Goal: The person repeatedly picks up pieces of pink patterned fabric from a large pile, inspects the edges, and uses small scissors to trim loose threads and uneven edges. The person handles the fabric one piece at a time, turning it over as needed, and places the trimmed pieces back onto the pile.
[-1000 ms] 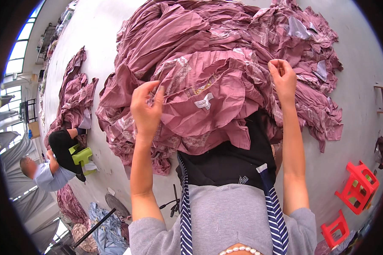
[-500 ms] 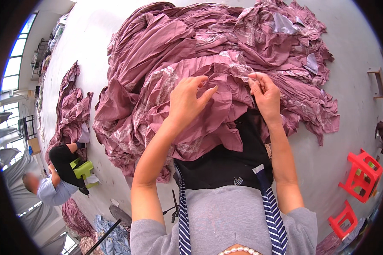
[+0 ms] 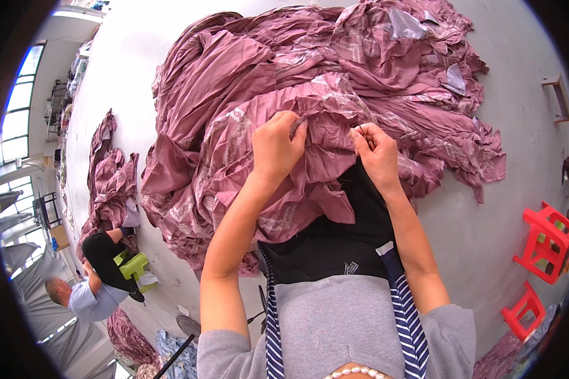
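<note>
A big heap of dusty-pink cloth point(image 3: 234, 69) with pale lace-like patterned bands spreads before me, its near part lying over my lap. My left hand point(image 3: 277, 144) is closed at the heap's near side, thumb and fingers pinching a bit of the pink cloth. A short way to its right, my right hand point(image 3: 375, 150) is closed too, fingertips pressed together just above the fabric. Something small and dark shows among its curled fingers, too small to name. Between the two hands the cloth lies in loose folds.
Red plastic stools point(image 3: 545, 243) stand on the pale floor at the right, near a small wooden frame point(image 3: 557, 100). At the left a person point(image 3: 98, 297) sits by a green stool point(image 3: 133, 266) and another pink cloth pile point(image 3: 112, 183). A dark pole point(image 3: 176, 355) rises at lower left.
My right hand has come left and slightly down, closer to my left hand. The left hand's thumb and fingers, apart before, have closed together. The view has shifted slightly.
</note>
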The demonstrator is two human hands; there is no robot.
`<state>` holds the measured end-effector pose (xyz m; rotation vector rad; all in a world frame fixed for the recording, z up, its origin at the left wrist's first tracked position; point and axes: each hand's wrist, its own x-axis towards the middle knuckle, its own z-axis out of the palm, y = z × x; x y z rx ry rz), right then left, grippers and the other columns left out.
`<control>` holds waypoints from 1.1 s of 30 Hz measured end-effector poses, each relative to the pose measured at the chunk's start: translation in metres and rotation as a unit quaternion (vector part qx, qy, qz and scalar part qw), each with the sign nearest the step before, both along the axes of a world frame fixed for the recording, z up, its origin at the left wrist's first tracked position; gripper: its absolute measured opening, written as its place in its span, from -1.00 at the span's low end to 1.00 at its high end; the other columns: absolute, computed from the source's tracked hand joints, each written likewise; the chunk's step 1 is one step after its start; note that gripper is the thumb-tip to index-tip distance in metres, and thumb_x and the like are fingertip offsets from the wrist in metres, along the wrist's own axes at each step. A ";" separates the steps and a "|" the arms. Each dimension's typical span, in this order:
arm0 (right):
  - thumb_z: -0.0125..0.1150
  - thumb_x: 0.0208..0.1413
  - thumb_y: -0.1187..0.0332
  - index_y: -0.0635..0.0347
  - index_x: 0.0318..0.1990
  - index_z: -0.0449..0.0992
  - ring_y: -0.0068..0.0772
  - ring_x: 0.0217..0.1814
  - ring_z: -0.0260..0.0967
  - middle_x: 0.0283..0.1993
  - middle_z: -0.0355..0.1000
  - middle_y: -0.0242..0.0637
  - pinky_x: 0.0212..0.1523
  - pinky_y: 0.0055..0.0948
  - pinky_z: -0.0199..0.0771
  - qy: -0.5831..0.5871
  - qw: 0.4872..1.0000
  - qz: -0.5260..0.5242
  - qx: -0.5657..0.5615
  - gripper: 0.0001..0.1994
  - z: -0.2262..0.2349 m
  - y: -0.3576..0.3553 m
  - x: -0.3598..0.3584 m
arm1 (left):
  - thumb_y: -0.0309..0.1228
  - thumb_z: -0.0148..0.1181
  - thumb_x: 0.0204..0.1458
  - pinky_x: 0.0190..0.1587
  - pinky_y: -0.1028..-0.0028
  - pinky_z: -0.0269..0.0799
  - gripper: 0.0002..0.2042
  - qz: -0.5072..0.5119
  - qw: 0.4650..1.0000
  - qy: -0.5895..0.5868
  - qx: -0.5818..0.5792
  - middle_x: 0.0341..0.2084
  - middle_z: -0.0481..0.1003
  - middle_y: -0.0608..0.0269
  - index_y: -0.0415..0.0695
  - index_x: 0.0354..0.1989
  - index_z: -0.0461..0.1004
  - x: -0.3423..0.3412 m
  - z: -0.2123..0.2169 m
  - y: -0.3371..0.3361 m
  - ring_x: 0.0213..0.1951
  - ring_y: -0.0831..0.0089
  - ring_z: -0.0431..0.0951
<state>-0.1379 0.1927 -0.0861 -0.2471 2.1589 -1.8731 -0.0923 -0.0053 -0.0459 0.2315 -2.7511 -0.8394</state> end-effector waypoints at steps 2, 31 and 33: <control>0.20 0.18 0.37 0.27 -0.35 0.47 -0.83 -0.56 0.09 -0.60 0.27 -0.58 -0.55 -0.70 0.10 0.008 1.000 0.015 0.000 -0.85 0.005 -0.003 0.000 | -0.48 0.13 0.06 -0.38 0.52 0.41 -0.94 0.025 0.990 -0.010 0.142 -0.34 0.60 0.18 -0.21 -0.37 0.48 -0.003 -0.006 -0.001 -0.49 0.53 0.50; 0.36 0.00 0.36 0.25 -0.20 0.49 -0.45 -0.42 0.49 -0.37 0.46 -0.27 -0.40 -0.53 0.55 0.316 0.940 0.112 0.063 -0.75 0.038 -0.005 -0.027 | -0.47 0.08 0.03 -0.33 0.62 0.43 -0.97 0.076 0.677 -0.135 0.719 -0.46 0.46 0.33 -0.13 -0.40 0.39 0.005 -0.017 -0.027 -0.45 0.60 0.46; 0.36 0.00 0.36 0.25 -0.20 0.48 -0.46 -0.43 0.49 -0.38 0.46 -0.28 -0.40 -0.54 0.55 0.332 0.931 0.136 0.062 -0.75 0.040 -0.004 -0.030 | -0.48 0.08 0.03 -0.34 0.63 0.42 -0.97 0.071 0.686 -0.135 0.712 -0.48 0.46 0.33 -0.14 -0.41 0.38 0.004 -0.012 -0.024 -0.46 0.61 0.45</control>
